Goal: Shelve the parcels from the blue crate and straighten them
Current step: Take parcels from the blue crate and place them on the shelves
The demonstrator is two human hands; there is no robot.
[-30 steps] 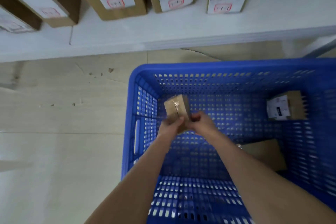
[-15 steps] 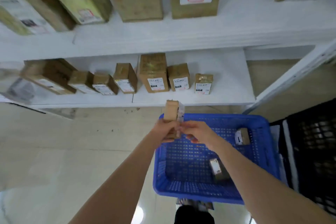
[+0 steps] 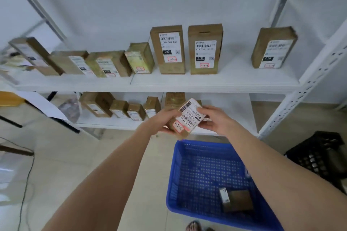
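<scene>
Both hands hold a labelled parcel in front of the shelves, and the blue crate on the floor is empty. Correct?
Not empty: the head view shows at least one cardboard parcel lying in the blue crate. The rest stands: left hand and right hand both hold the labelled parcel in front of the shelves.

Behind the blue crate point(image 3: 173, 174), seven parcels point(image 3: 167, 48) are counted on the upper shelf point(image 3: 234, 78), five on the lower shelf point(image 3: 239, 110); one is seen inside it, one above it.

One wide-angle view from the person's head faces forward and down. The shelves point(image 3: 234, 80) stand ahead in the upper half; the crate point(image 3: 202, 143) lies close below.
</scene>
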